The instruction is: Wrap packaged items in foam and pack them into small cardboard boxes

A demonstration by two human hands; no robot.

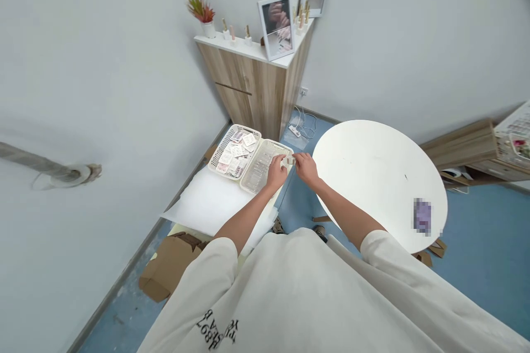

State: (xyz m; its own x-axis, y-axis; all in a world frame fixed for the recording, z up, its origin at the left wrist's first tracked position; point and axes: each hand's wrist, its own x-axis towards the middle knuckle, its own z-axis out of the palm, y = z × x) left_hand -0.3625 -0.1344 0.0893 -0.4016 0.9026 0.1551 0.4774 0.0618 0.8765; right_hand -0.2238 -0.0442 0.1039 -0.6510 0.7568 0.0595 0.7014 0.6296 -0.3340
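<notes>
My left hand [276, 172] is over the right edge of a white basket [244, 185] that holds clear plastic packs [260, 162]. Its fingers are curled, with thumb and forefinger at a small pale piece [289, 160]. From the other side, my right hand [306, 169] pinches the same piece between bent fingers. The piece is too small to name its kind. Beside the first basket, a second white basket [212, 161] contains several white printed cards and packets [237, 150].
White sheeting [207, 198] covers the surface below the baskets, with a cardboard box [171, 265] lower left. At right stands a round white table [372, 171] bearing a blurred purple item [422, 215]. Ahead is a wooden cabinet [252, 77]; a power strip [295, 131] lies on the floor.
</notes>
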